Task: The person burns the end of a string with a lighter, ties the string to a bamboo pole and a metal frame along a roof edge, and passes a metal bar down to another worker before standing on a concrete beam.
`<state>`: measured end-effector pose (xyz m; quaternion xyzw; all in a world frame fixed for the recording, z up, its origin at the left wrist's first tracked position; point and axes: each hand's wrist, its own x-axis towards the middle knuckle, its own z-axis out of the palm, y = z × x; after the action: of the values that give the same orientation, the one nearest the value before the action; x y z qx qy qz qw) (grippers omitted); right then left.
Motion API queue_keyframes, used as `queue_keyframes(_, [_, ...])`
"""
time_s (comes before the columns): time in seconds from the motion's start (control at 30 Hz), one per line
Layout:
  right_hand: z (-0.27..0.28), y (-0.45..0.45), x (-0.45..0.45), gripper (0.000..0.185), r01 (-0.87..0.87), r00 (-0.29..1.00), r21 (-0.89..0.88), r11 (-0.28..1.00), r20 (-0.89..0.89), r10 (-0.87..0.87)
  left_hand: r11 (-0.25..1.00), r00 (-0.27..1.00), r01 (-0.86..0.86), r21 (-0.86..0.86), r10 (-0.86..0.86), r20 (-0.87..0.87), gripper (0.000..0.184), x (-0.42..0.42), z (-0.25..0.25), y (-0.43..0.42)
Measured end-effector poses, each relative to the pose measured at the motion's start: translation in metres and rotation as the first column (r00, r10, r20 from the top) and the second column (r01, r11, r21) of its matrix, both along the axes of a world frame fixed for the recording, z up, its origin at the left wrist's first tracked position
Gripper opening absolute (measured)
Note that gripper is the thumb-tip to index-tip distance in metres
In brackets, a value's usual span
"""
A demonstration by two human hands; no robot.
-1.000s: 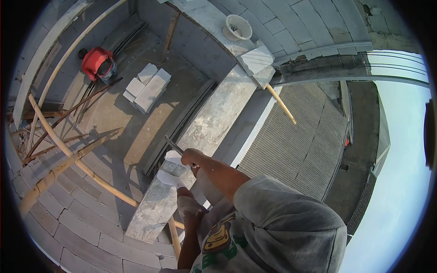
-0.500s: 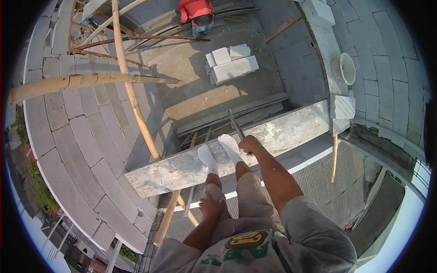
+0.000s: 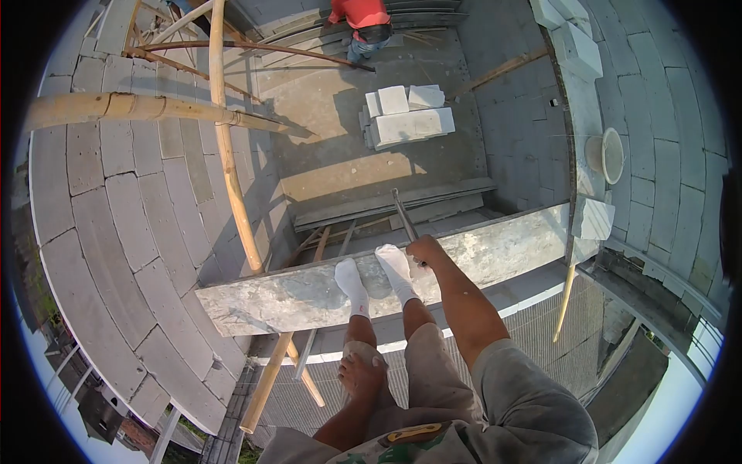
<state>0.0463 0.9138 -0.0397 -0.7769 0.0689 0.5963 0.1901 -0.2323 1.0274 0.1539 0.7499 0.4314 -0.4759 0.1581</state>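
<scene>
My right hand is closed round the near end of a grey metal bar, which points away over the floor below. My left hand rests on my left knee with its fingers spread. Both feet, in white socks, stand on a pale, mortar-stained plank that spans between the block walls. The bar crosses the plank's far edge beside my right foot.
Below, a person in a red top bends near long boards. White blocks are stacked on the floor. Bamboo poles cross at the left. A white bucket and blocks sit along the right wall. Corrugated roofing lies below.
My view has swung from the right round to straight ahead, then slightly further. My right hand still holds the bar, and my left hand stays on the knee.
</scene>
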Motion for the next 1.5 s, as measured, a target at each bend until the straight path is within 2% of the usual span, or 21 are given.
queue_keyframes(0.03, [-0.012, 0.000, -0.002, 0.018, 0.002, 1.000, 0.013, 1.000, -0.010, -0.002, 1.000, 1.000, -0.004, 0.010, 0.004, 0.002, 0.066, 0.000, -0.001, -0.002])
queue_keyframes(0.2, [-0.004, 0.035, 0.018, 0.022, 0.300, 0.940, -0.183, 0.936, -0.113, -0.323, 0.999, 1.000, 0.020, 0.028, -0.020, -0.023, 0.066, -0.001, -0.006, -0.008])
queue_keyframes(0.4, [-0.015, 0.056, 0.035, 0.020, 0.340, 0.928, -0.139, 0.930, -0.113, -0.356, 1.000, 0.998, 0.022, 0.014, -0.021, -0.054, 0.063, 0.004, -0.004, -0.007])
queue_keyframes(0.6, [-0.023, 0.080, 0.055, 0.016, 0.472, 0.865, -0.124, 0.873, -0.124, -0.485, 1.000, 0.998, 0.019, 0.023, -0.017, -0.058, 0.063, 0.003, -0.008, -0.007])
queue_keyframes(0.7, [-0.023, 0.092, 0.064, 0.018, 0.449, 0.884, -0.094, 0.889, -0.099, -0.457, 1.000, 0.998, 0.021, 0.008, -0.020, -0.055, 0.063, 0.004, -0.006, -0.006])
queue_keyframes(1.03, [-0.018, 0.123, 0.079, 0.018, 0.655, 0.754, 0.069, 0.753, -0.122, -0.645, 0.997, 0.996, 0.067, 0.030, -0.065, -0.058, 0.063, 0.000, -0.009, -0.009])
queue_keyframes(1.4, [-0.018, 0.133, 0.087, 0.026, 0.669, 0.743, 0.134, 0.731, -0.155, -0.651, 0.999, 0.998, 0.034, 0.017, -0.033, -0.044, 0.063, 0.003, -0.008, -0.006])
queue_keyframes(1.5, [-0.022, 0.138, 0.092, 0.020, 0.684, 0.729, 0.118, 0.720, -0.164, -0.665, 0.999, 0.999, 0.040, 0.026, -0.039, -0.032, 0.064, 0.002, -0.009, -0.007])
